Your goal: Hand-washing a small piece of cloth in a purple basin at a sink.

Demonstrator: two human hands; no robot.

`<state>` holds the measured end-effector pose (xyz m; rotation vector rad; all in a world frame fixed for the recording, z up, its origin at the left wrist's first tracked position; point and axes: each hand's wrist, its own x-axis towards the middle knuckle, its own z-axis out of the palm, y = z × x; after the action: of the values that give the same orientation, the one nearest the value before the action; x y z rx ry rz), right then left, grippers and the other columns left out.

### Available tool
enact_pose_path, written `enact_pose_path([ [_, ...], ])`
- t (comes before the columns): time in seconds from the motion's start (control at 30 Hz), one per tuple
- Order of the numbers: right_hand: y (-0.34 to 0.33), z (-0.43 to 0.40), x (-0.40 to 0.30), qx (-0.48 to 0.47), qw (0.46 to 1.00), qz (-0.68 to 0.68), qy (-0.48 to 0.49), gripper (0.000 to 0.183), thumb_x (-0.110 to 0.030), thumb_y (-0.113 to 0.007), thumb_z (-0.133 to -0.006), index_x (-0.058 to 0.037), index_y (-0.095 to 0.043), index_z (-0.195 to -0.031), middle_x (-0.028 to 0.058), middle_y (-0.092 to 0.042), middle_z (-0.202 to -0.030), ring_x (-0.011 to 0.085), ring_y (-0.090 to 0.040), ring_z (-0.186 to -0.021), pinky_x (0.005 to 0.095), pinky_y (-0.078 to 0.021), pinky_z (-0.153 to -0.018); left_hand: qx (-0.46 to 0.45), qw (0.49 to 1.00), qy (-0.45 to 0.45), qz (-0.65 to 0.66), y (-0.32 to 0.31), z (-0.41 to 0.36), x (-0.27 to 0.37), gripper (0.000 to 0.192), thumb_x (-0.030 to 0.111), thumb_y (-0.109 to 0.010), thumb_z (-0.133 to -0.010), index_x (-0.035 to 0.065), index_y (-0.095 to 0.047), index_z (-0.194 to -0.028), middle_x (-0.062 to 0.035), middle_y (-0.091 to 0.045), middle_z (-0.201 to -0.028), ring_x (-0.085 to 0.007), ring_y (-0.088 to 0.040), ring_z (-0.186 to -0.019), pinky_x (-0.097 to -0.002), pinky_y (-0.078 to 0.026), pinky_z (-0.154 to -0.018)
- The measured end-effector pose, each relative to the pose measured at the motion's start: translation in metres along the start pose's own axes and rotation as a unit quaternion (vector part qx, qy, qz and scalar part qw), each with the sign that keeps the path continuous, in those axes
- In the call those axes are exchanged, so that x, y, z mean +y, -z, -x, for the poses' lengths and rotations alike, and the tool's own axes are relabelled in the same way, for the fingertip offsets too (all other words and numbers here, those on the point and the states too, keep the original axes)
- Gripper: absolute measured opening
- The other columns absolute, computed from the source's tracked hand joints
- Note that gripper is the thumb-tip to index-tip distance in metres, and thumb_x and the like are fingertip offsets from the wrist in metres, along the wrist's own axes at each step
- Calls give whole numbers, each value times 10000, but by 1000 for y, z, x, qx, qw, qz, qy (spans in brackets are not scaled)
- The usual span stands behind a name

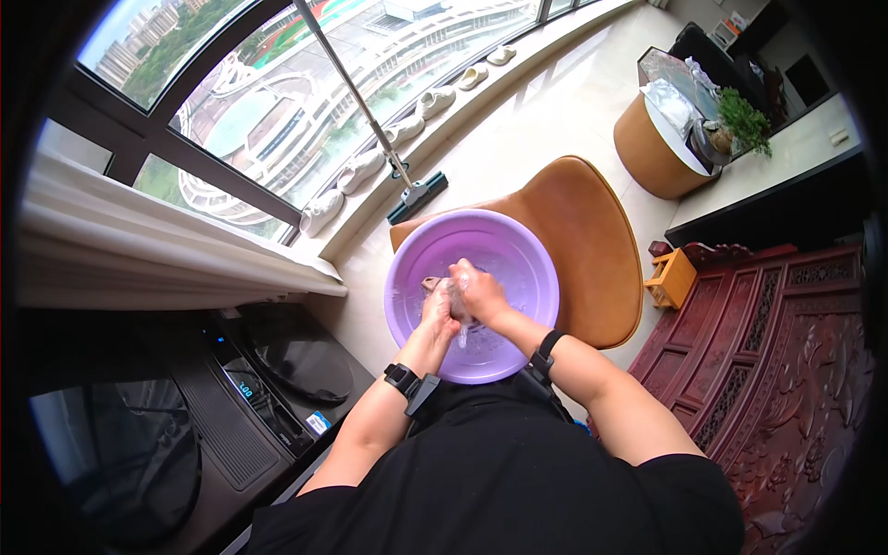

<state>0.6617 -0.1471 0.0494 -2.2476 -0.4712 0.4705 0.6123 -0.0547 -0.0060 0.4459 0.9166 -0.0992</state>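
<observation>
A purple plastic basin (406, 243) with water in it stands before me on a brown leather chair (590, 250). Inside its rim, both hands grip a wet, greyish-brown piece of cloth (458, 305). My left hand (438, 309) holds it from the left, and a small brownish end pokes out above the fingers. My right hand (480, 290) is closed over the other side, slightly blurred. Water runs off the cloth below the hands. Much of the cloth is covered by my fingers, so its exact kind cannot be told.
A squeeze mop (417, 194) leans at the window ledge, where several white shoes (361, 170) stand in a row. Black washing machines (236, 388) are at left, beside a curtain (152, 243). Carved red wooden furniture (756, 333) and a small wooden stool (670, 279) stand at right.
</observation>
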Motion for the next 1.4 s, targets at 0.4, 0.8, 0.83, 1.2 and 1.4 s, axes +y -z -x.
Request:
enact_pose_path([
  [0.4,-18,4,30,-26,991,95,88,327,-240,-615,-801,-249,-553,-1122,187,-433,-1126,392,-457,-1037,460,-414,-872,83,991,-107,-2,39,-16,-1,284,148,-569,-883,63,-487,-1142,-99,-586,-1079,-253,-607,-945,-391,-554,-762],
  [0.8,-13,-23,51,111,988,-84,68,170,-30,-509,-813,-65,-545,-976,185,-542,-951,339,-543,-909,406,-443,-799,197,767,-247,-559,-2,52,5,578,100,-643,-679,88,-440,-1220,-140,-406,-1174,-263,-312,-1198,-370,-385,-931],
  [0.83,-6,-26,39,151,977,-119,93,149,-57,-524,-832,-58,-544,-979,189,-544,-952,328,-545,-911,397,-443,-796,196,767,-246,-559,-5,54,8,578,100,-643,-679,88,-440,-1220,-140,-406,-1174,-263,-312,-1198,-370,-385,-931],
  [1.2,9,27,-48,43,976,-72,200,244,-263,-671,-768,-37,-583,-742,127,-598,-717,306,-586,-782,372,-452,-796,-158,939,255,167,-38,23,37,327,300,-469,-901,12,-526,-1044,-130,-615,-960,-247,-600,-778,-355,-512,-704],
  [1.4,9,-22,19,96,977,-187,-45,214,-125,-586,-824,-15,-474,-677,122,-533,-658,154,-501,-615,313,-446,-594,-147,980,67,116,-43,8,-3,263,231,-455,-899,34,-535,-1053,-144,-582,-1036,-258,-565,-1003,-376,-433,-939],
])
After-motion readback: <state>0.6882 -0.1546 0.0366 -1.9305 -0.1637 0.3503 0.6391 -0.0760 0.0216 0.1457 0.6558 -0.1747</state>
